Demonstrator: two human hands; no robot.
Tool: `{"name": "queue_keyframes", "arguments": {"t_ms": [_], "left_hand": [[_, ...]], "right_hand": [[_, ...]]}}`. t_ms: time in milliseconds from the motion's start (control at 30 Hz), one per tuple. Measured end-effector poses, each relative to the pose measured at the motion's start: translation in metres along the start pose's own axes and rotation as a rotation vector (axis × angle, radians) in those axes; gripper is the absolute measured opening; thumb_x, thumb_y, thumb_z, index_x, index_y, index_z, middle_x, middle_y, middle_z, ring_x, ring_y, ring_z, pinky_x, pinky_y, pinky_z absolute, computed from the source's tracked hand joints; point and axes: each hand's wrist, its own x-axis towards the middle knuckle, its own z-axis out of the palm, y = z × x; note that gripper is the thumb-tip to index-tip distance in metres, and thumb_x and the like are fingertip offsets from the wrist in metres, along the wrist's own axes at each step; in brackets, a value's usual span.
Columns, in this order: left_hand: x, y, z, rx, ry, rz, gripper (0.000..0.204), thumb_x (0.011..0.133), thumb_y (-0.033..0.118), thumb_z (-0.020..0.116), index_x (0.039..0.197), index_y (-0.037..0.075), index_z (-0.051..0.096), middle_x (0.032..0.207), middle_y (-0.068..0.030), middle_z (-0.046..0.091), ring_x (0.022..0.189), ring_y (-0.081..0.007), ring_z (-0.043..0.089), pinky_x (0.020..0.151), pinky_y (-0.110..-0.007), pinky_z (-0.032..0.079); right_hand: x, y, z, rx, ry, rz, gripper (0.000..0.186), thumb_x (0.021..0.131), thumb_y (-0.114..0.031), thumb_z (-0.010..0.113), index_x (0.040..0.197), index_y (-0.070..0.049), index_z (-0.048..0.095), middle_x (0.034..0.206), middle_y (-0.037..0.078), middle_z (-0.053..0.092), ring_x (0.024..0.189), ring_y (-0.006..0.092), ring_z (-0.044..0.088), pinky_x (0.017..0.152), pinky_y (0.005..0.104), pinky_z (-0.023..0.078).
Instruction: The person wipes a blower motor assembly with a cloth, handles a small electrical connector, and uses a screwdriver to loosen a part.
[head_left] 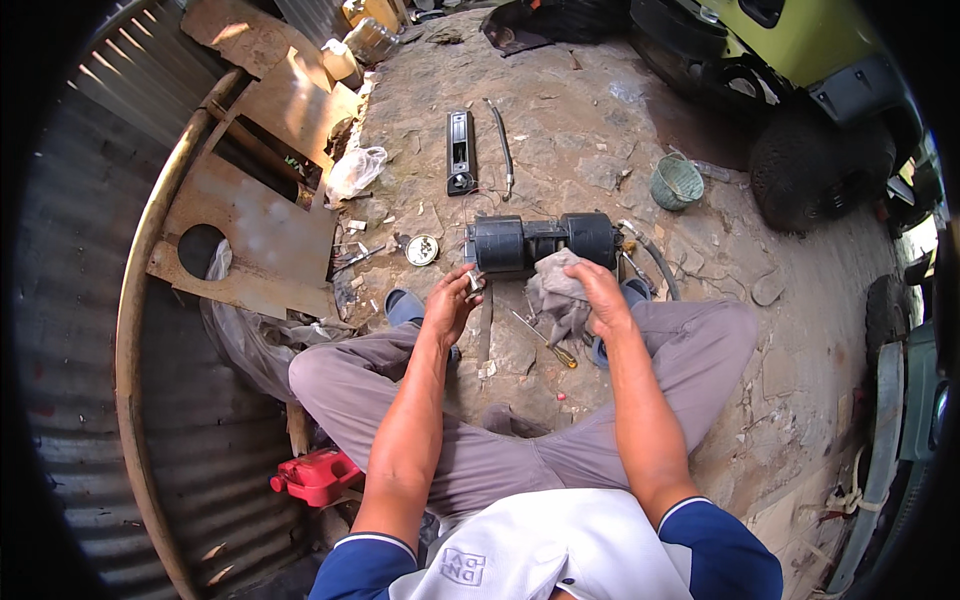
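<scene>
A black blower unit (pixel 498 244) with two drum-shaped housings lies crosswise on the ground in front of me. My left hand (pixel 450 305) is at its near left end, fingers curled round a small silvery metal part (pixel 475 286) whose kind I cannot make out. Pinched in my right hand (pixel 601 296) is a crumpled grey rag (pixel 560 292), hanging at the near side of the right-hand housing. Whether the rag touches the housing I cannot tell. Below the rag, a screwdriver (pixel 563 354) with a yellow and black handle rests on the ground.
Beyond the blower lie a long black housing piece (pixel 461 152) and a black hose (pixel 502 150). A round tin (pixel 422 250) is left, a green bucket (pixel 677 182) right. Corrugated metal (pixel 110 330) walls the left side; a vehicle tyre (pixel 822 165) stands far right.
</scene>
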Motion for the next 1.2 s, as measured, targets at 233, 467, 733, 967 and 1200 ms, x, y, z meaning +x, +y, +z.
{"name": "queue_keyframes", "arguments": {"t_ms": [233,467,733,967,1200], "left_hand": [[-0.009,0.015,0.003,-0.341,-0.179,-0.064,0.029,0.105,0.024,0.04,0.12,0.004,0.054,0.105,-0.0159,0.065,0.078,-0.0197,0.056,0.063,-0.03,0.044],[-0.009,0.006,0.016,-0.173,-0.177,-0.035,0.03,0.106,0.025,0.037,0.123,0.005,0.051,0.102,-0.0156,0.065,0.071,-0.0181,0.053,0.06,-0.03,0.044],[-0.016,-0.033,0.052,0.463,0.23,0.041,0.065,0.102,0.057,0.039,0.122,-0.001,0.063,0.113,-0.0111,0.065,0.101,-0.0181,0.058,0.091,-0.033,0.046],[-0.01,-0.031,0.032,0.698,0.205,0.013,0.08,0.099,0.068,0.031,0.118,-0.001,0.066,0.108,-0.0132,0.066,0.094,-0.0199,0.061,0.083,-0.035,0.049],[-0.018,-0.027,0.047,0.514,0.233,-0.177,0.076,0.099,0.067,0.033,0.123,0.001,0.062,0.107,-0.0138,0.065,0.093,-0.0237,0.063,0.08,-0.04,0.052]], "right_hand": [[-0.016,-0.028,0.01,0.382,-0.155,-0.023,0.034,0.096,-0.023,0.057,0.12,0.0,0.063,0.117,0.012,0.068,0.103,0.0234,0.068,0.091,0.0376,0.055],[0.005,0.022,0.022,0.166,-0.044,-0.119,0.035,0.099,-0.024,0.054,0.122,0.001,0.063,0.11,0.008,0.07,0.098,0.0158,0.066,0.089,0.0297,0.05],[-0.008,0.073,0.068,-1.115,0.024,-0.371,0.048,0.096,-0.028,0.052,0.132,0.003,0.055,0.118,0.03,0.063,0.11,0.0446,0.06,0.096,0.0451,0.048],[-0.01,0.066,0.065,-1.09,-0.095,-0.372,0.05,0.094,-0.03,0.056,0.13,0.005,0.057,0.124,0.028,0.061,0.118,0.0419,0.058,0.101,0.0432,0.046],[-0.008,0.08,0.06,-1.15,0.022,-0.516,0.035,0.089,-0.019,0.063,0.118,0.002,0.064,0.105,0.023,0.066,0.101,0.0416,0.062,0.086,0.0474,0.049]]}}
